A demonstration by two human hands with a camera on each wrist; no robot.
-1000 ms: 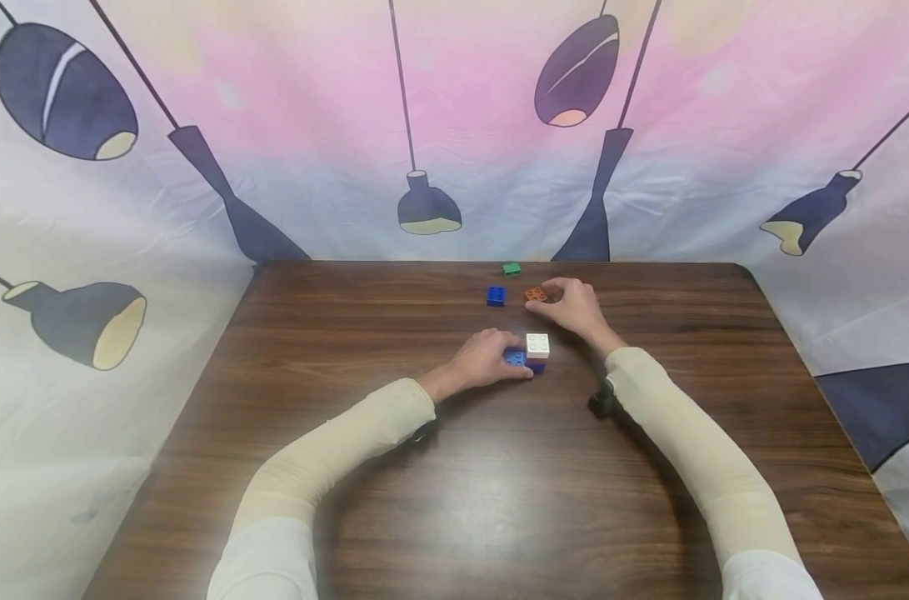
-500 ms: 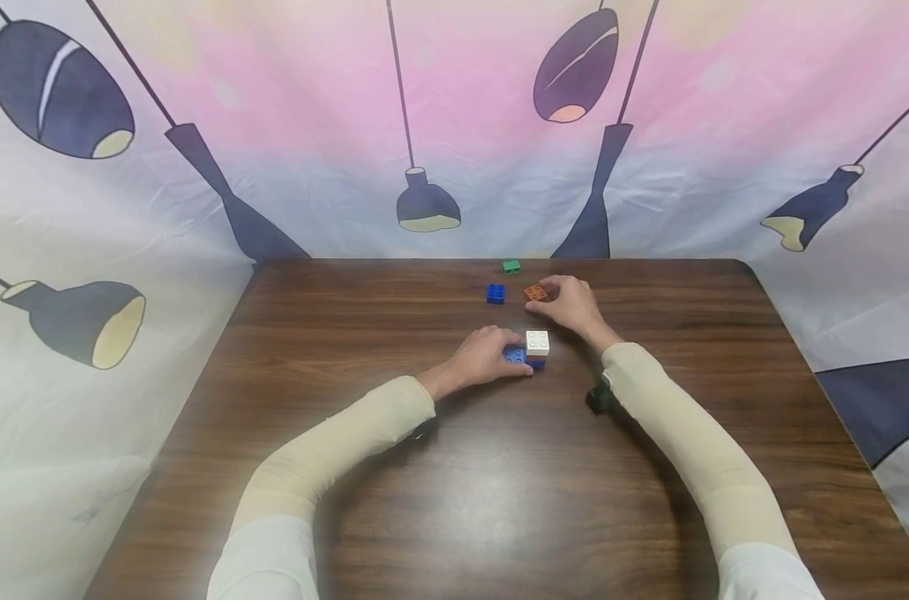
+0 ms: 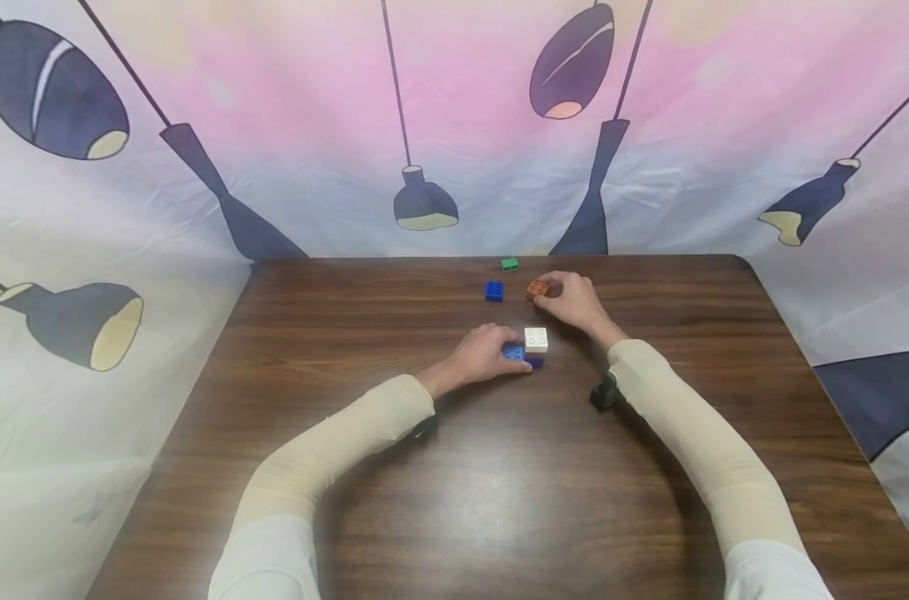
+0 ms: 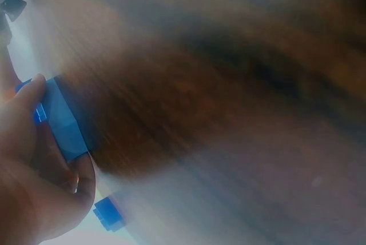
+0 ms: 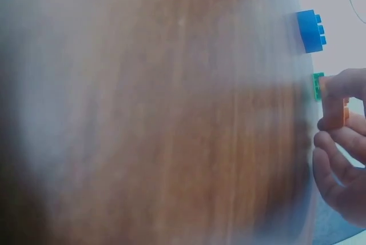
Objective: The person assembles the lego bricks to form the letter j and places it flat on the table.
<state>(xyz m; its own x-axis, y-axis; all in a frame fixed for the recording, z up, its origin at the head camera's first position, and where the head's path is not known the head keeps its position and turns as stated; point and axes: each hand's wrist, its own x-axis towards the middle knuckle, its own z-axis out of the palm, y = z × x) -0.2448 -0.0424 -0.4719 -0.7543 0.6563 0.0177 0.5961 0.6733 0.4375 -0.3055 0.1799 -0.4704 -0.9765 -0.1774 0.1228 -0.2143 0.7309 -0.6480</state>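
My left hand [image 3: 484,356] grips a light blue brick [image 3: 512,352] low on the table. Against its right side stands a stack with a white brick [image 3: 536,340] on top, a thin reddish layer beneath and a dark blue brick [image 3: 535,362] at the bottom. Farther back, my right hand [image 3: 576,300] pinches an orange brick [image 3: 536,288] between thumb and fingers. In the left wrist view the fingers hold the light blue brick [image 4: 64,124] by its ends. The right wrist view shows the orange brick [image 5: 333,111] partly covered by fingers.
A blue brick [image 3: 494,291] lies left of the orange one, and a green brick [image 3: 510,264] lies behind them near the back edge of the wooden table [image 3: 469,475]. A printed cloth [image 3: 334,125] hangs directly behind the table.
My right hand has closed farther round the orange brick, which has turned and shifted slightly. The left hand keeps its hold on the light blue brick.
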